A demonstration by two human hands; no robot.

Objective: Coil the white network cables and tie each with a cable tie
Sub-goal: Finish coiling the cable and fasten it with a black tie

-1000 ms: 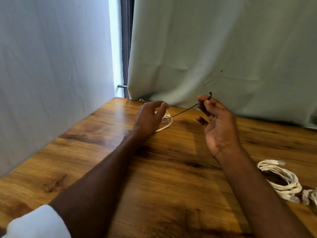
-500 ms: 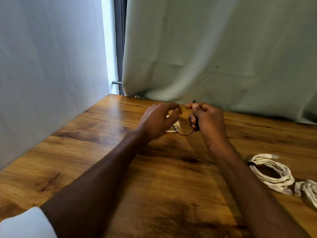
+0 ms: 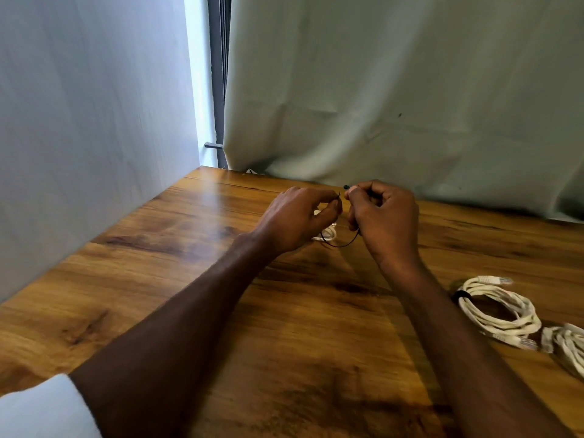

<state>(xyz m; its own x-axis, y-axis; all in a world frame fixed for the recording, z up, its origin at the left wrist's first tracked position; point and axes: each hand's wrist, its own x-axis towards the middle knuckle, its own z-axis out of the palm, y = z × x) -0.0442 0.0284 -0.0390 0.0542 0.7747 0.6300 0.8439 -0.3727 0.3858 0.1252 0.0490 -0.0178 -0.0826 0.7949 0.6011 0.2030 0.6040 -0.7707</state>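
Observation:
A thin black cable tie (image 3: 343, 245) hangs in a loop between my two hands near the far side of the wooden table (image 3: 189, 279). My left hand (image 3: 297, 219) pinches the tie's pointed tail. My right hand (image 3: 384, 216) pinches the head end, which sticks out above the fingers. A small coil of white network cable (image 3: 328, 236) lies on the table under my left hand, mostly hidden. The tie's loop passes around or beside this coil; I cannot tell which.
At the right, a coiled white cable (image 3: 496, 308) bound with a black tie lies on the table. Another white coil (image 3: 568, 343) is cut off by the right edge. A grey wall (image 3: 79, 137) stands at left and a pale green curtain (image 3: 410, 90) behind.
My right hand came down and left from a raised position. The tie went from stretched straight to a bent loop, with its two ends now close together.

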